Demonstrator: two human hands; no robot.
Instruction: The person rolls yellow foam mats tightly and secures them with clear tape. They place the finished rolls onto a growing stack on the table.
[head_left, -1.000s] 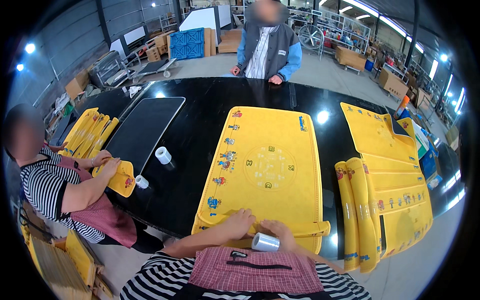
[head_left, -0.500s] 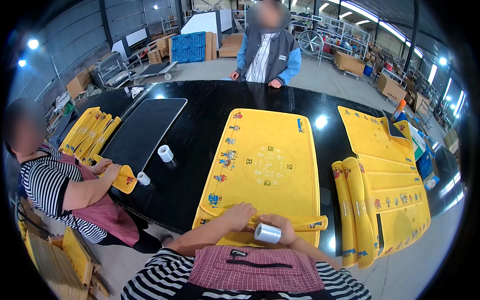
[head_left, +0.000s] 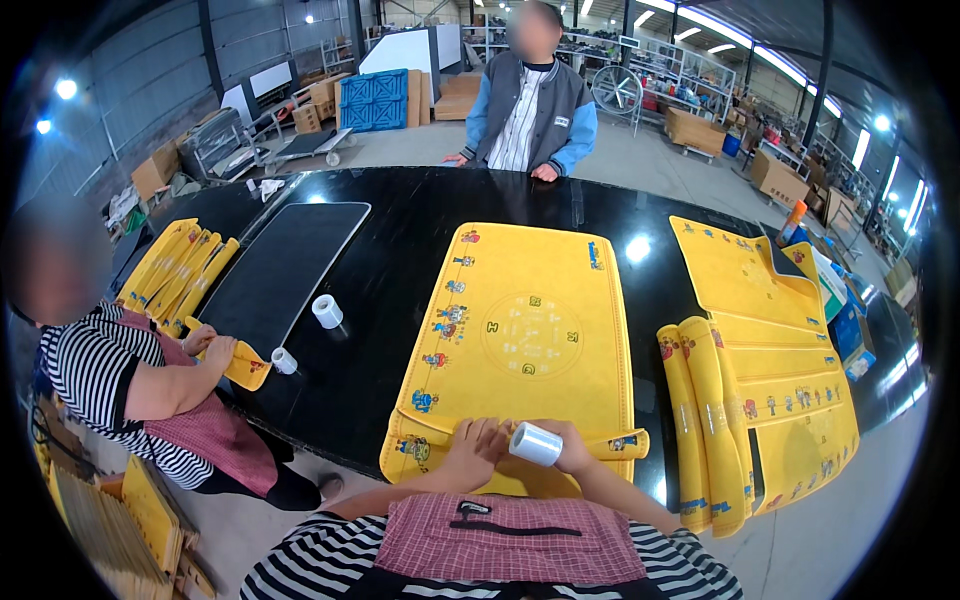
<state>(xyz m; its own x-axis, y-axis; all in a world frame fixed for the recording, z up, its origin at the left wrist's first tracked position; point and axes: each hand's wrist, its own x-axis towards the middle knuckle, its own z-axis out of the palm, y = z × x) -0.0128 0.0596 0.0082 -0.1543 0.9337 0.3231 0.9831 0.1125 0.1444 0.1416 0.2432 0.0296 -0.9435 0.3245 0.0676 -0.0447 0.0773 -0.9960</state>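
1. Workshop floor [head_left: 430, 143], its outer reaches lost in the dark rim.
2. Black table [head_left: 400, 255], nine to three o'clock, partly covered.
3. Yellow mat [head_left: 515, 340], flat at centre; its rolled edge [head_left: 605, 447] toward six o'clock is partly hidden by hands.
4. Left hand [head_left: 475, 450], at six o'clock, on that edge; I cannot tell whether it grips.
5. Right hand [head_left: 574, 450], at five o'clock, closed around a white roll [head_left: 536, 445], which masks some fingers.

Blue lettering [head_left: 595, 256] on the mat [head_left: 505, 395], far right corner, and four characters [head_left: 572, 337] around its circle [head_left: 530, 335]! More blue lettering on the rolls' [head_left: 712, 430] near ends; the jacket's [head_left: 562, 95] patch [head_left: 561, 121] is too small to read.
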